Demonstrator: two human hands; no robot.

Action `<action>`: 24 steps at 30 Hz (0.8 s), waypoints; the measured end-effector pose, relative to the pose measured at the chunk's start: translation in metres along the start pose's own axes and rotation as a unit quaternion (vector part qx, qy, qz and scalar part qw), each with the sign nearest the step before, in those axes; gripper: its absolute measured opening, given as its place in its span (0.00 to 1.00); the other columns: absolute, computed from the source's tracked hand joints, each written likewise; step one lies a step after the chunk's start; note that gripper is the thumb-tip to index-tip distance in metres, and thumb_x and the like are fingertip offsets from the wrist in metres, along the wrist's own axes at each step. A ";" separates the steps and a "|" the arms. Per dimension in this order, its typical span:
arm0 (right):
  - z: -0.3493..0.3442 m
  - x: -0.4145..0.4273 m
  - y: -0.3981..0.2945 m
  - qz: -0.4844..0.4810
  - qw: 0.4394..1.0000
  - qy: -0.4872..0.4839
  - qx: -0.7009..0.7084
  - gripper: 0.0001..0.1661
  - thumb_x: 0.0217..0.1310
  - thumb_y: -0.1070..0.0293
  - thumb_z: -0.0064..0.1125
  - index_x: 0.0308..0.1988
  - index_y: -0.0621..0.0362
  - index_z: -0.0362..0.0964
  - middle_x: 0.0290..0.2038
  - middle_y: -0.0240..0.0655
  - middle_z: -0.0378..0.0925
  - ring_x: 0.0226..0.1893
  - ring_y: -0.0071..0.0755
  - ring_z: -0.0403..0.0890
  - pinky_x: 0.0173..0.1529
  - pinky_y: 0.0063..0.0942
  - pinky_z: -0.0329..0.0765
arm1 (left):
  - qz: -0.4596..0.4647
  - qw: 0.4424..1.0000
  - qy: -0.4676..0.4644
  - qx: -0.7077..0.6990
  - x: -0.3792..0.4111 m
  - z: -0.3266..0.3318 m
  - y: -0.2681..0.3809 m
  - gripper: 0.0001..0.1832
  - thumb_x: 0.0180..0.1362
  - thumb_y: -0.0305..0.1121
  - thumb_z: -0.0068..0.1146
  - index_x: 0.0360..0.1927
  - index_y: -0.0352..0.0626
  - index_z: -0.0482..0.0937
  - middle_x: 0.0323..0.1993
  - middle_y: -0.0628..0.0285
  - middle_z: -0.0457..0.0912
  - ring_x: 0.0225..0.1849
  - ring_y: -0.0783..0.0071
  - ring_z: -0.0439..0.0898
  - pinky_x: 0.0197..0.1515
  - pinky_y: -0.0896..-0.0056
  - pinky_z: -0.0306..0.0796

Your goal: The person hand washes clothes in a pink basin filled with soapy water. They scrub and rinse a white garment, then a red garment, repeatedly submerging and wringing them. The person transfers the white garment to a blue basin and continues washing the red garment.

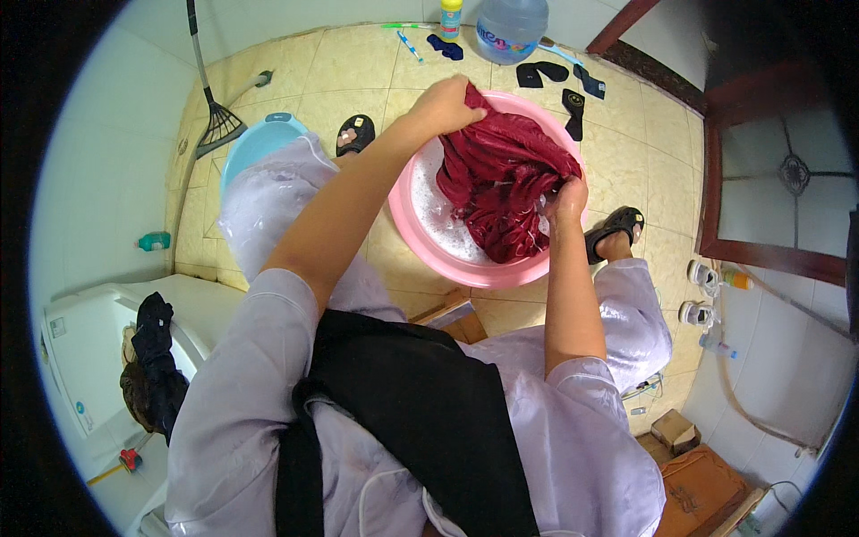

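A wet dark red garment [507, 171] is stretched over a round pink plastic basin [463, 274] in front of me. My left hand [443, 107] grips one edge of the cloth at the basin's far side. With my right hand [567, 201] I hold another part of it near the right rim. The lower folds hang into white soapy water [433, 215] inside the basin. The fingertips of my right hand are partly hidden by the cloth.
A light blue basin [235, 144] stands left, partly behind my knee. Dark socks [574, 111], a large water jug [512, 30] and a yellow-capped bottle [450, 20] are at the back. A broom-like rake [220, 127] leans left; a washing machine [100, 335] bears dark clothes [158, 362]. Sneakers [701, 278] are right.
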State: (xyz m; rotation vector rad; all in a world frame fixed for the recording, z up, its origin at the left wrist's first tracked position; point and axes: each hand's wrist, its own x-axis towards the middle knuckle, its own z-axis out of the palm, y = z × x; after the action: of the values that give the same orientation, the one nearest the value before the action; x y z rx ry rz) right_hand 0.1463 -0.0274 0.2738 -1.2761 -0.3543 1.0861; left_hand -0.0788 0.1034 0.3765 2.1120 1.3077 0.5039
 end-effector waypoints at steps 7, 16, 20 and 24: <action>-0.019 0.027 0.059 -0.129 0.837 -0.011 -0.531 0.32 0.46 0.76 0.45 0.56 0.62 0.66 0.57 0.62 0.63 0.57 0.62 0.65 0.62 0.39 0.63 | -0.223 0.959 -0.147 0.094 0.005 0.121 -0.064 0.22 0.58 0.39 0.44 0.53 0.35 0.66 0.53 0.40 0.72 0.54 0.41 0.72 0.53 0.42 0.66; -0.007 0.019 0.144 0.075 0.594 -0.194 -0.777 0.43 0.53 0.59 0.58 0.66 0.29 0.49 0.71 0.43 0.31 0.70 0.54 0.38 0.63 0.61 0.55 | -0.211 0.898 -0.350 0.161 -0.031 0.216 -0.109 0.36 0.62 0.57 0.35 0.71 0.67 0.39 0.72 0.56 0.42 0.71 0.40 0.39 0.65 0.31 0.41; -0.013 0.033 0.172 0.121 0.526 -0.236 -0.808 0.43 0.55 0.58 0.57 0.67 0.33 0.46 0.71 0.43 0.30 0.70 0.53 0.39 0.66 0.54 0.53 | -0.213 0.882 -0.392 0.148 -0.041 0.261 -0.156 0.36 0.60 0.53 0.41 0.70 0.62 0.45 0.66 0.52 0.59 0.66 0.50 0.59 0.65 0.52 0.54; -0.016 0.061 0.181 0.236 0.505 -0.318 -0.767 0.32 0.57 0.56 0.49 0.62 0.47 0.60 0.63 0.47 0.57 0.63 0.50 0.61 0.63 0.39 0.62 | -0.206 0.817 -0.528 0.109 -0.034 0.275 -0.183 0.29 0.56 0.49 0.47 0.62 0.54 0.66 0.60 0.53 0.69 0.59 0.54 0.70 0.61 0.60 0.62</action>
State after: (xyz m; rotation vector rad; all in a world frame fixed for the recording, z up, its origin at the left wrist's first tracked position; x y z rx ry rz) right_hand 0.1062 -0.0046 0.0875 -2.5559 -1.9895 1.7362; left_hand -0.0527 0.0554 0.0488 1.6783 1.0558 -0.9369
